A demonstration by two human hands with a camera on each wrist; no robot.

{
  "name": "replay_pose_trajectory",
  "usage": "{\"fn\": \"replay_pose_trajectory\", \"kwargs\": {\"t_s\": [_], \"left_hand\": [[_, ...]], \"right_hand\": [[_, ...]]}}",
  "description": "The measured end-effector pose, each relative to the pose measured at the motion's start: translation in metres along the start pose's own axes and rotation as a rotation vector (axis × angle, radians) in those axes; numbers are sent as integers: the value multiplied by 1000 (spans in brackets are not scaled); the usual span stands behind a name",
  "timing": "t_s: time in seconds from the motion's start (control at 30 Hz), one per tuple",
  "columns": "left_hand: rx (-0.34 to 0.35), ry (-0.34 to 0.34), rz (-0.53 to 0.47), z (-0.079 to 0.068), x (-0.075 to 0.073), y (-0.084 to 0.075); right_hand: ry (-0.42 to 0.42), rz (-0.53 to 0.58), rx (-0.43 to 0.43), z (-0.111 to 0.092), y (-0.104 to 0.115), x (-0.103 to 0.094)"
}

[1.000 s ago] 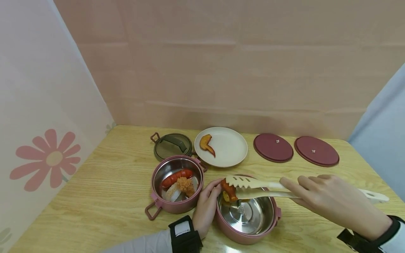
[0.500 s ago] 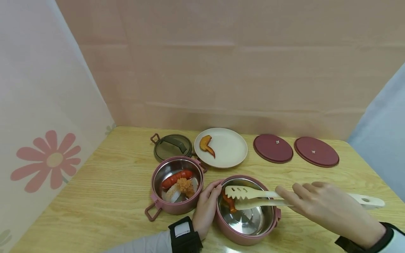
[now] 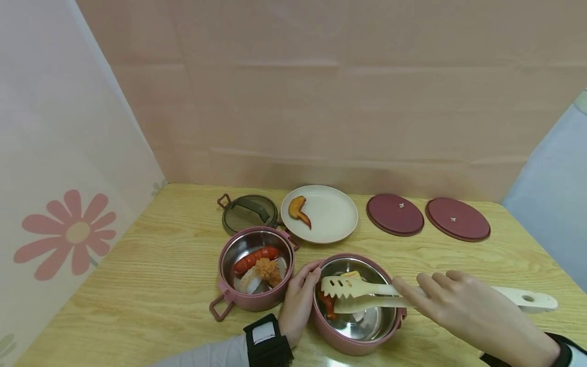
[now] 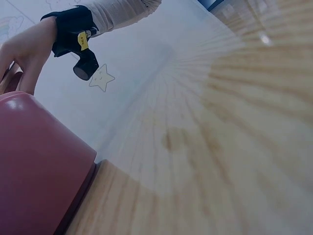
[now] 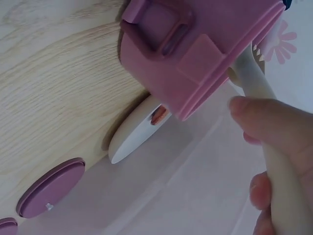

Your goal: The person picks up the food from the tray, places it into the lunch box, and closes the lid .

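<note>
My right hand [image 3: 463,311] grips cream-coloured tongs [image 3: 390,295], whose toothed tips reach down into the right pink pot [image 3: 353,348] with a steel inside. At the tips lies a reddish-brown piece [image 3: 327,305] that looks like a chicken drumstick; whether the tips still pinch it I cannot tell. A yellow piece [image 3: 352,274] shows at the pot's back wall. My left hand [image 3: 295,306] holds this pot at its left side, fingertips on the rim. In the right wrist view, thumb and fingers wrap the tongs' handle [image 5: 276,161].
A second pink pot [image 3: 257,302] stands left, with a red sausage [image 3: 257,259], an orange crumbed piece [image 3: 269,270] and a whitish piece [image 3: 250,280]. Behind are a dark lid [image 3: 249,214], a white plate [image 3: 335,216] with a chicken wing [image 3: 299,210], and two maroon lids [image 3: 395,215].
The tongs and my right hand have lowered, carrying the drumstick-like piece down into the right pot. The yellow piece has come into view there. My left hand has stayed put.
</note>
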State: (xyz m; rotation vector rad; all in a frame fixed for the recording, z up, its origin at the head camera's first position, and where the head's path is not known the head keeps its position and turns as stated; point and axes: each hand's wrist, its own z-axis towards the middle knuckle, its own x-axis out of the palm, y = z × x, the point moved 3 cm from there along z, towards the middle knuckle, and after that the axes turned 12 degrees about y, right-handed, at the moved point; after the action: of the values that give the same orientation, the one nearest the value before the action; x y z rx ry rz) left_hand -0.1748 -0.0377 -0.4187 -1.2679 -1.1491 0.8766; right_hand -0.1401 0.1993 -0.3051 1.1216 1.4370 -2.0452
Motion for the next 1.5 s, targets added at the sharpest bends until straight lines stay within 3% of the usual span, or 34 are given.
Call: {"fn": "replay_pose_trajectory", "kwargs": {"t_s": [0.6, 0.93, 1.5], "left_hand": [[32, 29, -3, -3, -2, -2], [23, 24, 0, -2, -2, -1], [16, 26, 11, -1, -1, 0]], "right_hand": [[-62, 23, 39, -4, -16, 0], [-48, 56, 93, -7, -28, -3], [-48, 84, 85, 4, -41, 4]]}}
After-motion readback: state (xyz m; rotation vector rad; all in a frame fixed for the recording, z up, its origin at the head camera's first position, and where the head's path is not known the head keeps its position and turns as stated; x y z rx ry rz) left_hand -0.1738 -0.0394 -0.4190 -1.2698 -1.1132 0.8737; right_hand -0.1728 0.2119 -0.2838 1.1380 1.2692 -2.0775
